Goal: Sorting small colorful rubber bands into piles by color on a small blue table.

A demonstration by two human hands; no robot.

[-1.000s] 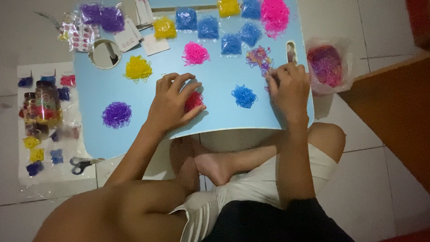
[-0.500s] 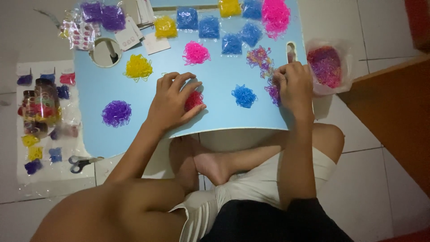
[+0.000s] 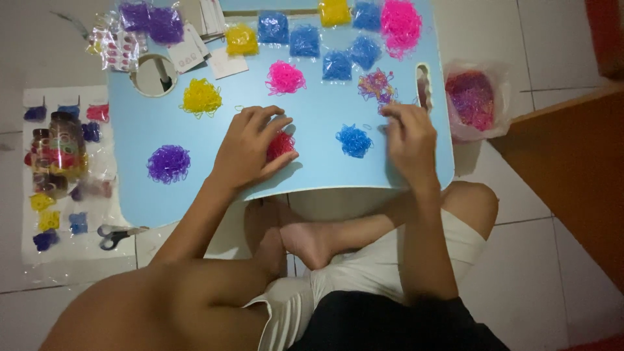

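Note:
A light blue lap table carries several small piles of tiny rubber bands. My left hand rests over a red pile, fingers curled on it. My right hand lies on the table's right part, fingertips pinched near a mixed-colour pile; what it pinches is too small to see. Between my hands lies a blue pile. Further off sit a purple pile, a yellow pile and a pink pile.
Bagged bands in blue, yellow, pink and purple line the table's far edge. A plastic bag of pink-purple bands sits on the floor at right. At left lie a plastic sheet with a jar, small packets and scissors. A wooden ledge stands at right.
My right hand has moved left, from the table's right edge toward the mixed-colour pile. My left hand has stayed on the red pile.

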